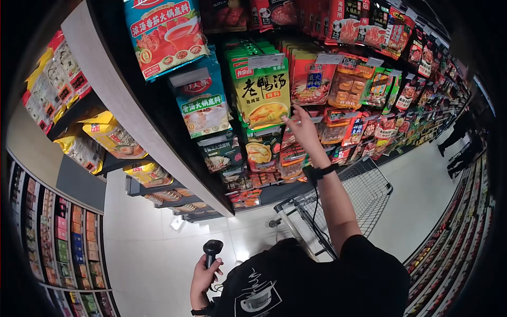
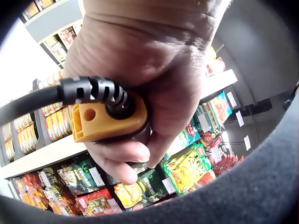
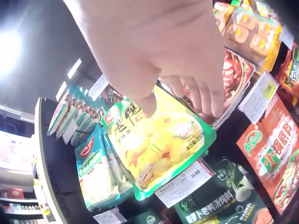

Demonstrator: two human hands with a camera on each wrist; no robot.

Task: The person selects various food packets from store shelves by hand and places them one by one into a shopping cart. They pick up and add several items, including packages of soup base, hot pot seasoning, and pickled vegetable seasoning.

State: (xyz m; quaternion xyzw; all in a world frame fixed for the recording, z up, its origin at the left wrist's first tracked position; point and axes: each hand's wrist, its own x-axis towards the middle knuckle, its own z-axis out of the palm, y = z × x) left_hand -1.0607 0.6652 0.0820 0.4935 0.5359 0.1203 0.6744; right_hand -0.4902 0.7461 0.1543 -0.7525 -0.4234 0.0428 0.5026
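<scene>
My left hand point(image 1: 203, 277) grips a handheld barcode scanner point(image 1: 212, 247) low in the head view, its black head pointing up. In the left wrist view my fingers curl round the scanner's handle, above its yellow base point(image 2: 112, 119) and black cable. My right hand point(image 1: 304, 131) reaches to the shelf, beside a yellow-green soup-seasoning packet point(image 1: 262, 98). Its thumb overlaps the packet's front in the right wrist view, while the other fingers, loosely bent, extend past the packet's edge in front of a red packet point(image 3: 236, 77).
A wire shopping cart point(image 1: 364, 193) stands below my right arm. Blue hotpot-base packets point(image 1: 200, 100) hang left of the yellow-green one, with a price tag point(image 3: 184, 182) under it. A pale shelf end panel point(image 1: 142, 100) runs down the left. People's dark legs point(image 1: 459, 142) show farther along the aisle.
</scene>
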